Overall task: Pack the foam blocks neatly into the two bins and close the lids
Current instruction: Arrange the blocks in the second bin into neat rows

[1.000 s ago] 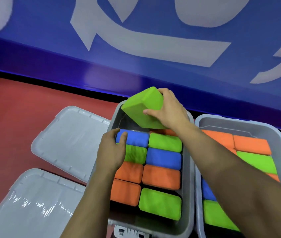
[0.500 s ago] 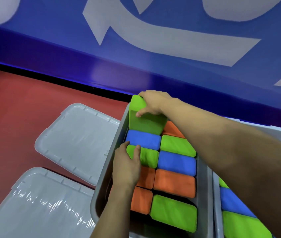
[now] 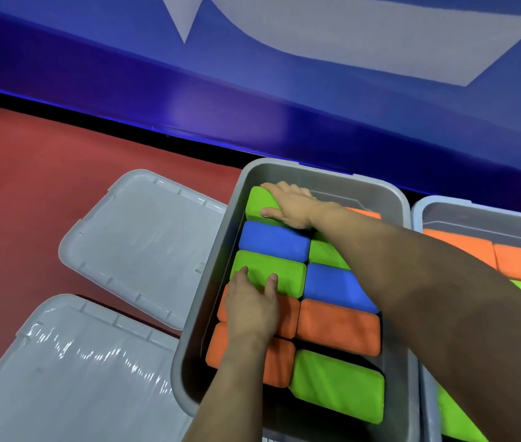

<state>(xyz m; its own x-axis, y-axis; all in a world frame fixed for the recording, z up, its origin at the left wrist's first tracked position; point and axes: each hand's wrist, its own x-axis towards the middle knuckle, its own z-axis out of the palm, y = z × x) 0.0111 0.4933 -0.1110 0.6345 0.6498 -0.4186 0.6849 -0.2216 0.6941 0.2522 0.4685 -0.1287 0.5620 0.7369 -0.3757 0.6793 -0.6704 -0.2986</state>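
Note:
The left grey bin [image 3: 393, 374] holds two rows of green, blue and orange foam blocks. My right hand [image 3: 291, 204] presses down on a green block [image 3: 260, 202] at the bin's far left corner, fingers spread over it. My left hand [image 3: 251, 306] rests flat on the blocks of the left row, its fingertips on another green block [image 3: 280, 272] and its palm over an orange block [image 3: 289, 317]. The right grey bin [image 3: 476, 218] holds orange blocks [image 3: 520, 263] and green blocks; my right forearm hides much of it.
Two grey lids lie on the red floor left of the bins, one farther [image 3: 144, 247] and one nearer [image 3: 61, 378]. A blue wall with white shapes [image 3: 284, 74] runs right behind the bins.
My right hand has lowered the green block from upright to lying flat in the far left corner. My left hand has stayed on the left row. The view has moved closer.

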